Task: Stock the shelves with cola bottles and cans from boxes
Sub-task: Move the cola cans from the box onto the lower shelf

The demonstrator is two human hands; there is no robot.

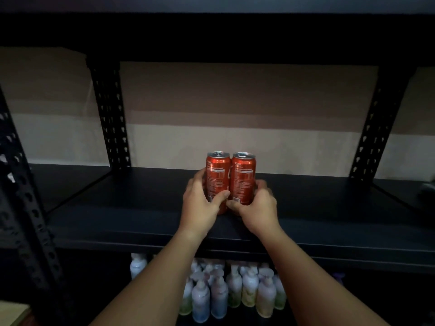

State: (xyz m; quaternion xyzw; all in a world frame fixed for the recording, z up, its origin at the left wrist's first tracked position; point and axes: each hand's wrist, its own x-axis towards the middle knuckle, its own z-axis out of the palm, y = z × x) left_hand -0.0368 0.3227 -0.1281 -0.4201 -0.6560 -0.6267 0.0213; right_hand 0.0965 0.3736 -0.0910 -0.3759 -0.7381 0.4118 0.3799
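While both red aluminium cola cans stand touching on the matte black metal shelf (117, 208), the left hand (202, 203) wraps the left can (217, 177) and the right hand (255, 208) wraps the right can (243, 178), at 12 o'clock. Smooth, tall cylinders may tip if released unevenly.

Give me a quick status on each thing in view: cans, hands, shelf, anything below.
Left can: upright on the shelf, touching the right can, gripped low.
Right can: upright, gripped low.
Left hand: curled round the left can.
Right hand: curled round the right can.
Shelf: holds only these two cans in view.
Pump bottles: upright, packed in rows on the shelf below.
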